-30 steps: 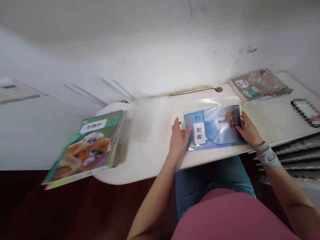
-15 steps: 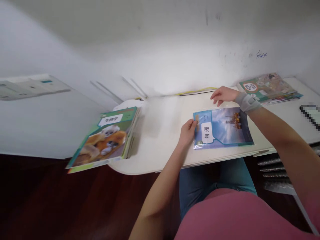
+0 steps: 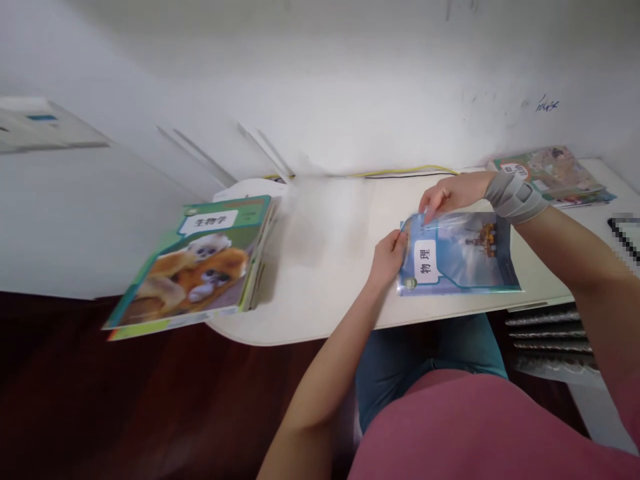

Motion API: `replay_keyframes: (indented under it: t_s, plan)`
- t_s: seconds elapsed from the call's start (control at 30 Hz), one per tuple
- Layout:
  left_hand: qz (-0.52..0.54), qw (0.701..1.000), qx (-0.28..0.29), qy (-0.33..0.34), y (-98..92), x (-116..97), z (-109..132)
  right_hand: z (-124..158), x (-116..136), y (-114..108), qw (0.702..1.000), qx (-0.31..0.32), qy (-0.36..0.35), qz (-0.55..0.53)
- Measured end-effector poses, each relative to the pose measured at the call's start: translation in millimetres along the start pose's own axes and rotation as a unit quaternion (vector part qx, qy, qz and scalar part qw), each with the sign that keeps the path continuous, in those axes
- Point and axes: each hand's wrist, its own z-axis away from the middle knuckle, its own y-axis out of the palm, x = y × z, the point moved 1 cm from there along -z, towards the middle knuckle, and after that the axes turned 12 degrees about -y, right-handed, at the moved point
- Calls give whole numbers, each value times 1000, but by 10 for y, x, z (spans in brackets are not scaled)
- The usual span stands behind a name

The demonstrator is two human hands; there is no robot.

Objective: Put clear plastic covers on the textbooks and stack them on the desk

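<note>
A blue physics textbook (image 3: 465,257) with an oil rig on its front lies on the desk, inside a shiny clear plastic cover (image 3: 411,230). My left hand (image 3: 387,259) is closed on the textbook's left edge, thumb on top. At the upper left corner, the fingers of my right hand (image 3: 453,192) pinch the clear cover, which bends up a little there. A grey band wraps my right wrist. The fingertips' exact hold is partly blurred.
At the desk's left end, a stack of textbooks (image 3: 200,267) with monkeys on the top cover overhangs the edge. Another book pile (image 3: 555,173) lies at the back right. A yellow cable (image 3: 400,172) runs along the wall. The white desk (image 3: 320,267) has a rounded left corner.
My right hand has come down from above the textbook to its upper left corner and taken the clear cover. My left hand keeps its hold on the left edge. The view has shifted slightly.
</note>
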Motion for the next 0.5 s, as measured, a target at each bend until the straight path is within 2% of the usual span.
replay_keyframes:
  t_s: [0.13,0.2,0.3,0.5]
  plan:
    - [-2,1000,3,4,-22,-41,31,-118,98,84,990,-33,30,137]
    - [7,1000,7,0,-25,-50,44,-137,164,117,986,-56,36,156]
    - [37,999,25,2,-9,-60,56,-134,229,156,991,-62,33,110]
    - [98,993,26,62,25,-86,67,-146,232,220,987,-115,109,-8]
